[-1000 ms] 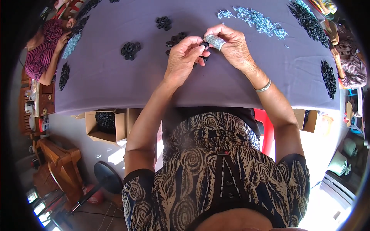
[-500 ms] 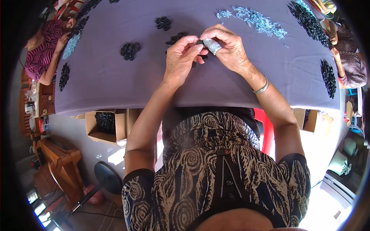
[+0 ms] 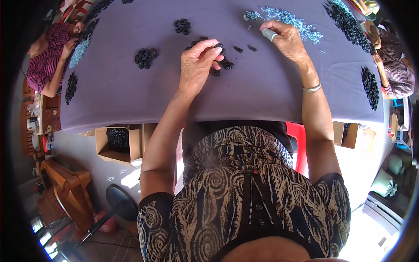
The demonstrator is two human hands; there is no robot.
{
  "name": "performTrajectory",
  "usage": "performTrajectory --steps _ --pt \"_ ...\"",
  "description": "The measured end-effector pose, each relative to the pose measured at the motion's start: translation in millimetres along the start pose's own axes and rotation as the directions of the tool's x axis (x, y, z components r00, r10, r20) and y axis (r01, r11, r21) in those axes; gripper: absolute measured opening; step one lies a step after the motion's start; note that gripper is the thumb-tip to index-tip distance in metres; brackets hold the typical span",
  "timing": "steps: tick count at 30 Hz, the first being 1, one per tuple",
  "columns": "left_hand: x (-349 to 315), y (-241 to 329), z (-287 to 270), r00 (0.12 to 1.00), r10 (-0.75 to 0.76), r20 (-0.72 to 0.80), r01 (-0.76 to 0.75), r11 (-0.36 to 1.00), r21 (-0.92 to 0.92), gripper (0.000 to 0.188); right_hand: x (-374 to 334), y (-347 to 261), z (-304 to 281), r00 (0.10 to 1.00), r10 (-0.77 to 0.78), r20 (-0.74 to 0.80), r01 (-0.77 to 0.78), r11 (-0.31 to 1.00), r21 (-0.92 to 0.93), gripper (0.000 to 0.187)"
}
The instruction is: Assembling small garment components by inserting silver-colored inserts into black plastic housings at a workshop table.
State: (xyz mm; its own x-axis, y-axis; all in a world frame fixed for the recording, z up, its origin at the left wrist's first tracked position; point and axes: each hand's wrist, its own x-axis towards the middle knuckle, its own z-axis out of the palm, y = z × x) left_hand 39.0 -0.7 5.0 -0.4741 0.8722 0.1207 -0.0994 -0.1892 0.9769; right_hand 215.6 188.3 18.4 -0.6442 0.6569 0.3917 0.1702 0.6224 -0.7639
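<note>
My left hand [image 3: 196,65] is closed in a pinch on a small black plastic piece [image 3: 219,46], partly hidden by the fingers. Under and beside those fingers lie more black pieces [image 3: 227,64] on the cloth. My right hand [image 3: 288,43] has its fingers drawn together at the near edge of a scattered pile of small shiny bluish springs [image 3: 286,17]. A grey wrap [image 3: 268,34] covers one of its digits. Whether anything sits in its fingertips is hidden. Two loose black pieces [image 3: 238,49] lie between my hands.
A purple-grey cloth [image 3: 262,96] covers the table. Clusters of black pieces [image 3: 145,57] lie left and ahead, with larger heaps [image 3: 371,87] at the right edge. Other people [image 3: 50,59] sit at both sides. Cardboard boxes [image 3: 120,144] stand below the front edge.
My hands have parted. The right hand has moved right and away toward the springs, while the left stays nearly in place with a black piece. Two loose black pieces now show between them.
</note>
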Motion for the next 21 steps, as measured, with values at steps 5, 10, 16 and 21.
performTrajectory --steps 5,10,16,21 --pt "0 -1 0 1.0 0.014 -0.006 -0.013 1.0 0.01 0.017 -2 -9 -4 0.939 0.013 0.343 0.004 0.999 -0.049 0.018" --pt "0 -2 0 1.0 0.008 -0.006 -0.008 0.999 0.037 0.017 -9 -24 4 0.901 -0.06 0.43 0.14 0.978 -0.156 0.02" --pt "-1 1 2 1.0 -0.004 0.015 0.003 0.996 0.087 0.02 -10 -29 7 0.9 -0.103 0.423 0.192 0.966 -0.173 0.013" --pt "-2 1 1 0.999 0.011 0.049 -0.017 0.993 0.113 0.019 -12 -32 13 0.919 -0.093 0.384 0.167 0.972 -0.164 0.013"
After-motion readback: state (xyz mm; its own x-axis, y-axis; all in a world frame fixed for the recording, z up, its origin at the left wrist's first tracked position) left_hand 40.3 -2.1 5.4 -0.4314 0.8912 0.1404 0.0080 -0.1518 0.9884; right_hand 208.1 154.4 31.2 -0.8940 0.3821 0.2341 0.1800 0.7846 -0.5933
